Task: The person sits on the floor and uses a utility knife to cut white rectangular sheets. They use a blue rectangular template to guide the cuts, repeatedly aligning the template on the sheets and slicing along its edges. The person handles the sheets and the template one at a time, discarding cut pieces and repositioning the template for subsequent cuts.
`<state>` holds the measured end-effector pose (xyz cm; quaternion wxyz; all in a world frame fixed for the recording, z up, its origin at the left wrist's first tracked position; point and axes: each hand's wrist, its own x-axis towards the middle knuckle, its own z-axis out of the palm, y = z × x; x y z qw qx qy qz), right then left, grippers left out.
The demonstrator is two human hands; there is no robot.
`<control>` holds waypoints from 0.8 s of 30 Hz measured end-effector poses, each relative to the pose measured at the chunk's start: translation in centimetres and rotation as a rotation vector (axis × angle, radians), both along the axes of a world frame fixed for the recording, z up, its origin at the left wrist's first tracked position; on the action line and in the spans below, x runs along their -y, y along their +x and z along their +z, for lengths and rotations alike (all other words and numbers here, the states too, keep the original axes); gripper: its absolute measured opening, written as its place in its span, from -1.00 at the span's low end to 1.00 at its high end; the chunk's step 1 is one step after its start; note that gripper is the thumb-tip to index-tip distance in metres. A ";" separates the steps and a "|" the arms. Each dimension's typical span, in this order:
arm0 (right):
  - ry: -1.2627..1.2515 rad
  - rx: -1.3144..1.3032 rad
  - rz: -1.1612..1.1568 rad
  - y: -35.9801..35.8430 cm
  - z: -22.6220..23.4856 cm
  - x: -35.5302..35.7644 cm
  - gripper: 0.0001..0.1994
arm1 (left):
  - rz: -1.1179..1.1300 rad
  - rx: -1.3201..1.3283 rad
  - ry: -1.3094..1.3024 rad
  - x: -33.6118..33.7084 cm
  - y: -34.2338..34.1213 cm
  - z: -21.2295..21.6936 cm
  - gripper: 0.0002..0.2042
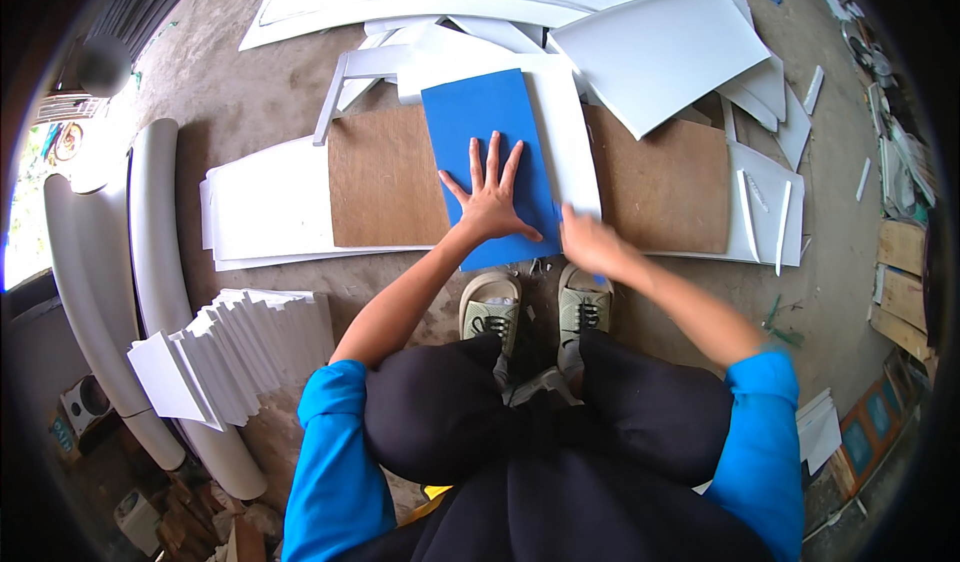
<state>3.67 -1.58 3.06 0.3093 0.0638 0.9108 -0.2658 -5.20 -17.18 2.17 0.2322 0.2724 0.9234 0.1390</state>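
Observation:
My left hand (489, 198) presses flat with spread fingers on a blue rectangular board (478, 109). That board lies over a white foam-like sheet (566, 122), which shows along its right side. At the blue board's lower right edge is my right hand (592, 242), smeared by motion and closed. Bits of blue show at both ends of its grip, so it seems to hold a slim blue tool, possibly a cutter knife; the blade cannot be made out. Beneath the sheet, a brown wooden board (385, 177) shows on both sides.
Large white sheets (660, 52) lie piled beyond the board. Narrow white strips (783, 228) rest at the right. A stack of cut white pieces (235, 352) and long white rolls (158, 222) stand at the left. My shoes (490, 307) are just below the blue board.

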 end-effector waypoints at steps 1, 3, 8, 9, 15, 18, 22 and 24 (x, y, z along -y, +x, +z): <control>0.034 0.004 0.048 1.6 0.8 0.2 -0.67 | 0.005 0.001 0.000 -0.1 0.0 0.1 0.34; -0.008 -0.004 0.028 2.1 0.9 -0.3 -0.68 | -0.009 0.008 -0.012 -0.6 -0.1 0.1 0.34; -0.005 0.098 0.018 -2.4 3.3 -2.1 -0.71 | -0.024 -0.001 -0.045 -0.4 -0.3 -0.2 0.34; 0.036 0.034 0.018 -3.5 3.4 -2.5 -0.71 | -0.026 -0.003 -0.049 -0.4 -0.3 -0.1 0.34; 0.116 -0.312 -0.189 -14.5 2.1 -3.6 -0.71 | -0.032 0.015 -0.049 -0.6 -0.4 0.1 0.35; 0.136 -0.350 -0.214 -16.3 -0.3 -2.8 -0.71 | -0.035 0.029 -0.023 -0.7 -0.1 0.4 0.34; 0.122 -0.345 -0.200 -16.7 -1.2 -1.6 -0.70 | -0.028 0.055 -0.056 -0.3 -0.3 0.4 0.33; 0.121 -0.341 -0.198 -16.8 -1.0 -1.4 -0.69 | -0.029 0.043 -0.054 -0.3 -0.3 0.4 0.33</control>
